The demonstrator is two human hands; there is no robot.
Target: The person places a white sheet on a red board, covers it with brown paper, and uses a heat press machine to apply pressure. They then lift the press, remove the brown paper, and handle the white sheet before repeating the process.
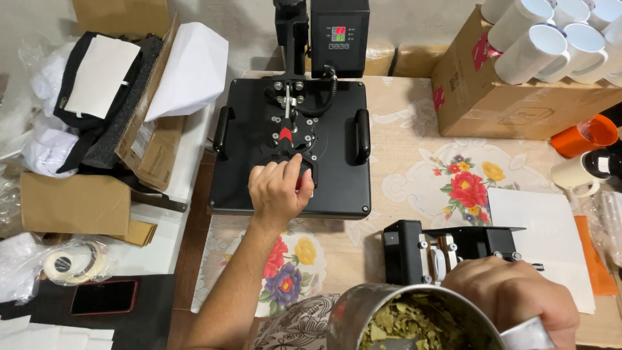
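Nearby, boxed white mugs point(551, 39) flank the heat press point(291, 142).

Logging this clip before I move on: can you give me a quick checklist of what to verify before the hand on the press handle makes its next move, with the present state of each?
1. Left hand gripping the handle of the heat press: ok.
2. Press closed, top plate down flat: ok.
3. Controller display lit: ok.
4. Right hand holding the metal cup of dried leaves, upright: ok.
5. Item loaded under the plate: cannot tell.
6. White mugs on the cardboard box apart from the press: ok.
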